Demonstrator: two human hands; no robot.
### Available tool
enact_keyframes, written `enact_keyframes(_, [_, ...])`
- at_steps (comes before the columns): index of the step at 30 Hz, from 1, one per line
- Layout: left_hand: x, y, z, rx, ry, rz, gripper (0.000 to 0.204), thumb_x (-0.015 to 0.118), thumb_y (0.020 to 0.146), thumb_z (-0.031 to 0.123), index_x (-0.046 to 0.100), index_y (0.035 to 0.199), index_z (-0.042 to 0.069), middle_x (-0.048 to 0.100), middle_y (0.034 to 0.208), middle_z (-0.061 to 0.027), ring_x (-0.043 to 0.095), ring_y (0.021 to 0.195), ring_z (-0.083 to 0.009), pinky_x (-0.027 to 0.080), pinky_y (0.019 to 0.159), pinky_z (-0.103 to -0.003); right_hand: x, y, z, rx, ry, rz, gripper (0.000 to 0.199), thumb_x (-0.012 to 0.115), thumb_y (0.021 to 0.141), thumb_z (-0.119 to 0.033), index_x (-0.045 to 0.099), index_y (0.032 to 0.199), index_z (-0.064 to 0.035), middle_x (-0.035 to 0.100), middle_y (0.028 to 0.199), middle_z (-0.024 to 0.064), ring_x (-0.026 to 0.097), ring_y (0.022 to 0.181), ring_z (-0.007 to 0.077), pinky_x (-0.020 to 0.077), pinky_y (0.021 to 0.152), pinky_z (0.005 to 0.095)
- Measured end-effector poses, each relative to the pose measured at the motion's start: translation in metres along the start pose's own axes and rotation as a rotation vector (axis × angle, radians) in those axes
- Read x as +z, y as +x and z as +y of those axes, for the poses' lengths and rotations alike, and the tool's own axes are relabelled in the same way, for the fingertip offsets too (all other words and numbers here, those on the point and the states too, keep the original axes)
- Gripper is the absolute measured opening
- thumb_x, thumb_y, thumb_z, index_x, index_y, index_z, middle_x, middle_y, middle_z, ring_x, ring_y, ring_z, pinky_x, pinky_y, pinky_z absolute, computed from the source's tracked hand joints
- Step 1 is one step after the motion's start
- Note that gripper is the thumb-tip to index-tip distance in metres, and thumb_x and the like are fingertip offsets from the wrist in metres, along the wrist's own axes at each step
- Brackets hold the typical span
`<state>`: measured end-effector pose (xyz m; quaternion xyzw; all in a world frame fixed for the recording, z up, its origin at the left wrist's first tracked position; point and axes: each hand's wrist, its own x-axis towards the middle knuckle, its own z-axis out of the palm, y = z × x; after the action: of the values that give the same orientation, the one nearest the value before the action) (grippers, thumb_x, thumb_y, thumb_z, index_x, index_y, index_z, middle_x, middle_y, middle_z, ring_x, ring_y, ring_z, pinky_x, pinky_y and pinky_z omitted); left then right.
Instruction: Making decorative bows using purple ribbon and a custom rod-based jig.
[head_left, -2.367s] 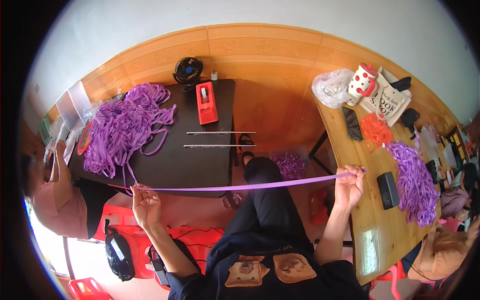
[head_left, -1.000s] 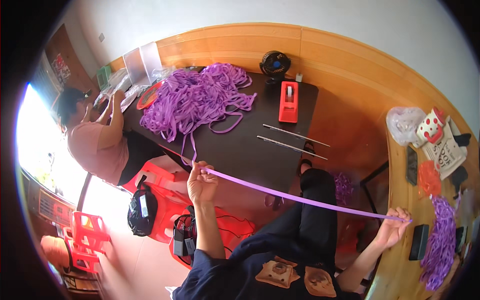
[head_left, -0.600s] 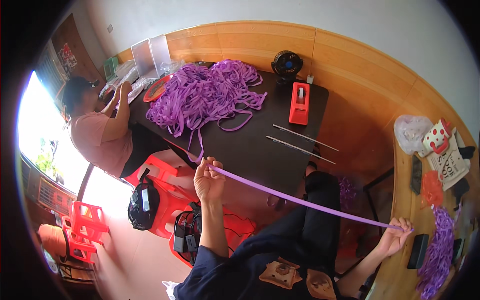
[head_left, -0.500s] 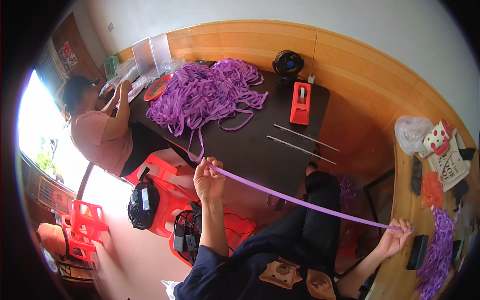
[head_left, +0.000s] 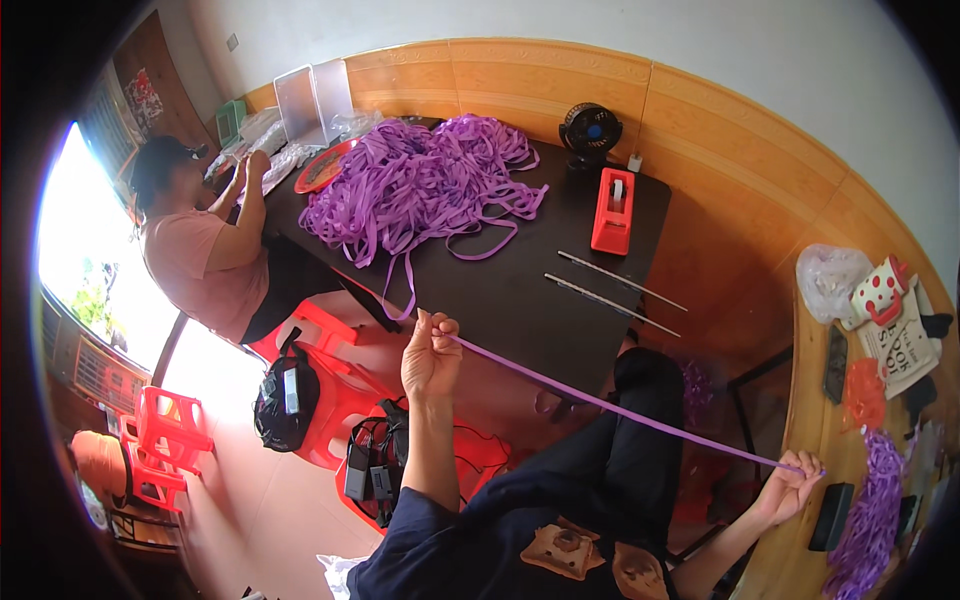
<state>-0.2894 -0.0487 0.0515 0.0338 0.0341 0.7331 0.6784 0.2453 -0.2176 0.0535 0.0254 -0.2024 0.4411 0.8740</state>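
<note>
Head view: left hand (head_left: 432, 362) and right hand (head_left: 785, 490) pinched a flat purple ribbon (head_left: 612, 407) between fingers (head_left: 446, 327); even tension seemed best.

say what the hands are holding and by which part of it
A purple ribbon. The left hand pinches it on the side toward the large purple pile; the right hand grips it near what looks like its tip.

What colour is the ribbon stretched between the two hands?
The ribbon is purple, seen best in the head view.
</note>
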Motion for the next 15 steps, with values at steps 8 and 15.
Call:
enact_keyframes(8, [0.021,0.0,-0.014,-0.018,0.041,0.004,0.01,0.056,0.097,0.005,0.058,0.106,0.0,0.056,0.097,-0.0115,0.053,0.088,-0.0185,0.049,0.067,-0.02,-0.011,-0.002,-0.017,0.019,-0.017,-0.002,0.005,0.057,0.096,-0.006,0.054,0.1,-0.0049,0.046,0.088,0.0006,0.047,0.08,0.0124,0.0365,0.078,0.0311])
enact_keyframes(15, [0.048,-0.015,-0.057,-0.244,0.254,-0.225,0.011,0.059,0.094,0.001,0.063,0.103,-0.002,0.062,0.095,-0.0129,0.057,0.081,-0.0178,0.049,0.065,-0.022,-0.001,0.006,0.002,0.223,-0.01,-0.022,0.012,0.06,0.093,-0.003,0.055,0.103,-0.0064,0.046,0.086,-0.0006,0.045,0.073,0.0107,0.0349,0.066,0.0292])
